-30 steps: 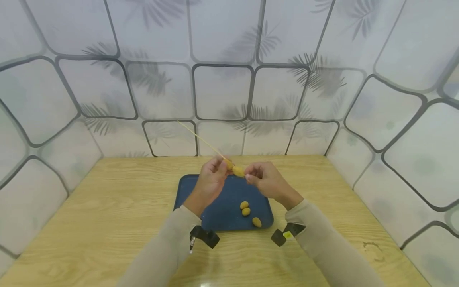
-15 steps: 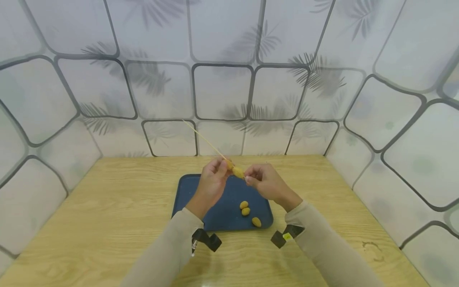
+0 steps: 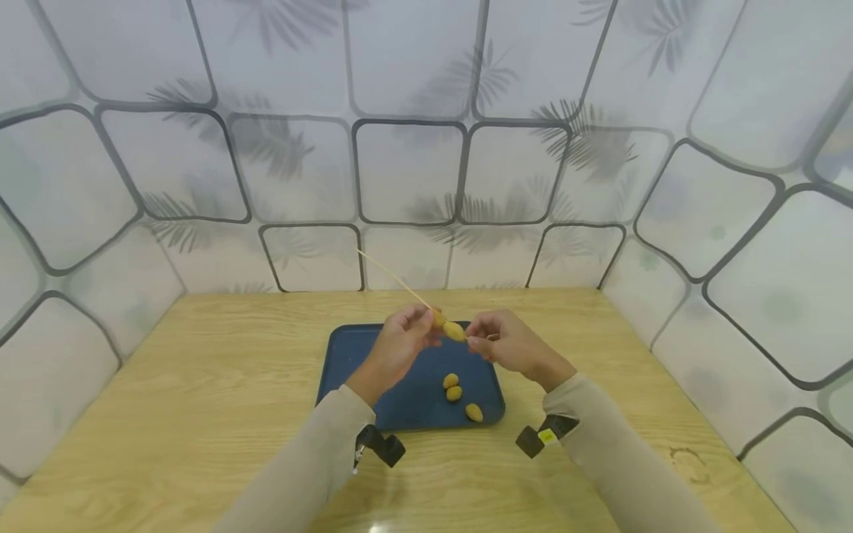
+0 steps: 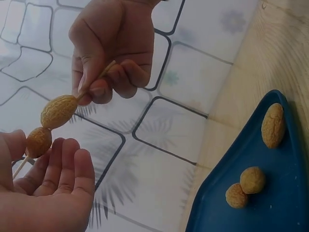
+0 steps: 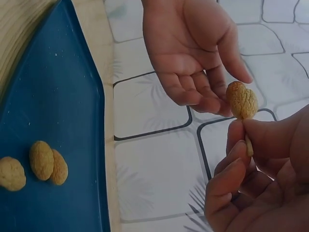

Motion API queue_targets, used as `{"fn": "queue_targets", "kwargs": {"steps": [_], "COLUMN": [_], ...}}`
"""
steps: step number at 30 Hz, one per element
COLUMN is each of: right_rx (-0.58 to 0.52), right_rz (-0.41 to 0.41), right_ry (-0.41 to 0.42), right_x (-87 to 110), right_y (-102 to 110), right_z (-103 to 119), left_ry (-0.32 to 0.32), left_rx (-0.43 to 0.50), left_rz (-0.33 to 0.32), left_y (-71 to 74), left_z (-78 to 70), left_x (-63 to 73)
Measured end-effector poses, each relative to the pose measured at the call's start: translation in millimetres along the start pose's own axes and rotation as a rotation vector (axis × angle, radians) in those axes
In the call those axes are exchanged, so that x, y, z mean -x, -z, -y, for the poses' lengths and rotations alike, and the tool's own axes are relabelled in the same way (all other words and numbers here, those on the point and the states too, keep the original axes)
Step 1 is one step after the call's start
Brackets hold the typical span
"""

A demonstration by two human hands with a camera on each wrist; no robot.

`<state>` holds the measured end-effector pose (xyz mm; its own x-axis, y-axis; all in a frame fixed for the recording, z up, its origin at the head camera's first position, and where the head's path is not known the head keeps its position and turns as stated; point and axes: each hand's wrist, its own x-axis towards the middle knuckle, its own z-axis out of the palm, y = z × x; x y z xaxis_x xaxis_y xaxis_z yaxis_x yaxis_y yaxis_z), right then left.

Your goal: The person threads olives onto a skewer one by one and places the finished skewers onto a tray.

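A thin wooden skewer (image 3: 389, 274) slants up and to the left above the tray, threaded through two wrinkled golden-brown balls that look like fried food. My left hand (image 3: 403, 344) holds the darker skewered ball (image 4: 38, 142) between thumb and fingers. Beside it, nearer my right hand, sits the larger oval ball (image 4: 59, 111), touching the first. My right hand (image 3: 509, 342) pinches the short skewer end (image 5: 249, 144) just past the oval ball, thumb against forefinger. Below them, a blue tray (image 3: 416, 411) carries a few more loose balls (image 3: 455, 394).
The tray lies on a light wood-grain table (image 3: 220, 392). Behind and to the sides stand walls with a patterned covering (image 3: 413, 170). Two of the loose balls touch; another oval one (image 3: 474, 412) lies near the tray's front right corner.
Both hands have shifted slightly right and down with the skewer between them. Its far tip is lower and further right. The loose balls stay on the tray.
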<state>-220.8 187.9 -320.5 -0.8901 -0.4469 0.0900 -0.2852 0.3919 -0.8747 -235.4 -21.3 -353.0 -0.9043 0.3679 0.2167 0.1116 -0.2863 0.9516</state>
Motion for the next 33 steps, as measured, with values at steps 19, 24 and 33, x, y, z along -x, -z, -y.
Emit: {"fn": "queue_targets", "kwargs": {"steps": [19, 24, 33], "right_rx": [-0.026, -0.026, -0.037], "right_rz": [-0.075, -0.09, -0.098], "right_ry": [-0.046, -0.057, -0.084], "right_x": [24.2, 28.6, 37.2], "right_y": [30, 37, 45], "right_z": [-23, -29, -43], "left_ry": [0.205, 0.274, 0.362], "left_rx": [-0.071, -0.271, -0.603], "left_rz": [-0.013, -0.001, -0.015], "left_y": [8.0, 9.4, 3.9], "left_z": [28.5, 37.3, 53.7], "left_x": [-5.7, -10.7, -14.4]}}
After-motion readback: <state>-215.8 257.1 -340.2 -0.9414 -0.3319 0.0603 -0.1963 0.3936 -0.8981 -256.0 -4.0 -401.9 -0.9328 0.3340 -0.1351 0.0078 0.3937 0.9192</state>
